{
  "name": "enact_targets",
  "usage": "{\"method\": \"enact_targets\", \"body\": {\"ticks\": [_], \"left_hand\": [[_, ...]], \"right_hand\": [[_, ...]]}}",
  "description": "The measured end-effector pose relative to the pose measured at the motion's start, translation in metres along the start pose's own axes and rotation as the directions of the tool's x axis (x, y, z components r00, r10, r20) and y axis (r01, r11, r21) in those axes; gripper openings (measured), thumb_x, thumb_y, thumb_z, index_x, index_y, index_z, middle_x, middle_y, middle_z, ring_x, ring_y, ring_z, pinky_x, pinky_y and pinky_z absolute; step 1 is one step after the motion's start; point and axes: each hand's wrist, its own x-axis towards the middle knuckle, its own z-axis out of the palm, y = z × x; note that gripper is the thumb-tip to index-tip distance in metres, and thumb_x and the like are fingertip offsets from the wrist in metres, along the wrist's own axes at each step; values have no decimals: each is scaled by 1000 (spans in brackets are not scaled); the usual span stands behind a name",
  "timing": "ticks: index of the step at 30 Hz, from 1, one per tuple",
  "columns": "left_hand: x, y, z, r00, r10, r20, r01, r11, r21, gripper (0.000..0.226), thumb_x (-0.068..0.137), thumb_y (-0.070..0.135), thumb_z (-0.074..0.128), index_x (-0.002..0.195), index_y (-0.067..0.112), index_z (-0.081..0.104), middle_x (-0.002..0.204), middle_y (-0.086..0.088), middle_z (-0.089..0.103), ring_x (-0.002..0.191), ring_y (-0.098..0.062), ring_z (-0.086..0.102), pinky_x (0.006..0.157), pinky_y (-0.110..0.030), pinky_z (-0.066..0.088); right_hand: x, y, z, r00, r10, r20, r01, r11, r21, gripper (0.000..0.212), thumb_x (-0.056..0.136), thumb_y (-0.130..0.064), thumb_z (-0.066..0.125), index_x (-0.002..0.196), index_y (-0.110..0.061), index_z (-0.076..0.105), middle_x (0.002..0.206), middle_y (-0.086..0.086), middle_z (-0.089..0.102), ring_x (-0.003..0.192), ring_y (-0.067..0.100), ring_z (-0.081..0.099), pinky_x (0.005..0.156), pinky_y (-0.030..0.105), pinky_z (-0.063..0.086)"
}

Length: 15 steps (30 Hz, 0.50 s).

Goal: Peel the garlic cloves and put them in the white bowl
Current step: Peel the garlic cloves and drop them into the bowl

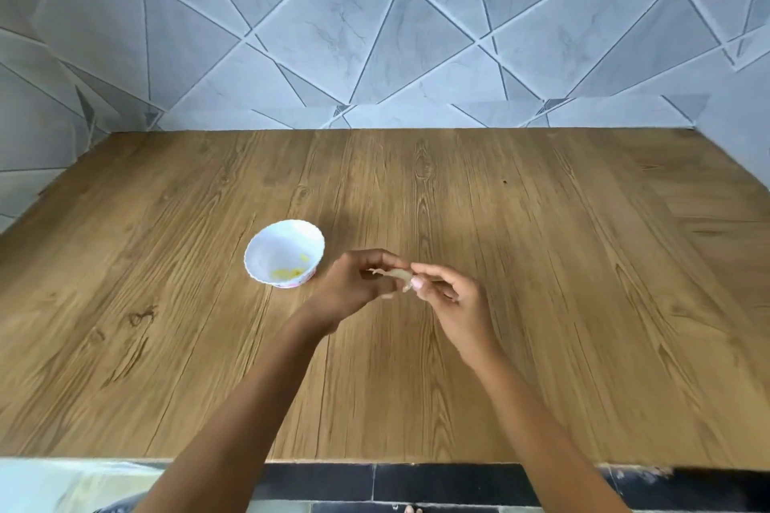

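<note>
A pale garlic clove (396,274) with loose papery skin is held between both hands above the wooden table. My left hand (354,287) pinches its left end, and my right hand (448,298) pinches its right end with thumb and fingers. The white bowl (258,258) with a scalloped rim stands on the table just left of my left hand. Yellowish peeled garlic pieces (287,272) lie at its bottom.
The wooden table (541,262) stretches wide around the hands, with its front edge near the bottom of the view. A grey tiled wall (375,33) rises behind the table and closes it in on both sides.
</note>
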Motion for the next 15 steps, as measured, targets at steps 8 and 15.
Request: {"method": "enact_targets", "body": {"ticks": [8,15], "left_hand": [[-7,-9,3,995,-80,-59,62,966,-251,19,84,3,67,102,-3,64,94,-7,69,86,-17,66,74,-21,53],[-17,-23,13,985,-144,-97,104,935,-339,23,85,8,67,104,-4,65,93,-12,70,80,-12,68,70,-17,52]], "right_hand": [[-6,-2,8,997,15,-75,-11,998,55,11,80,-12,72,84,-23,71,81,-2,73,75,16,70,70,35,58],[-17,3,20,970,-128,-208,74,966,-249,5,80,-10,74,84,-7,74,79,0,72,69,4,66,62,12,51]]}}
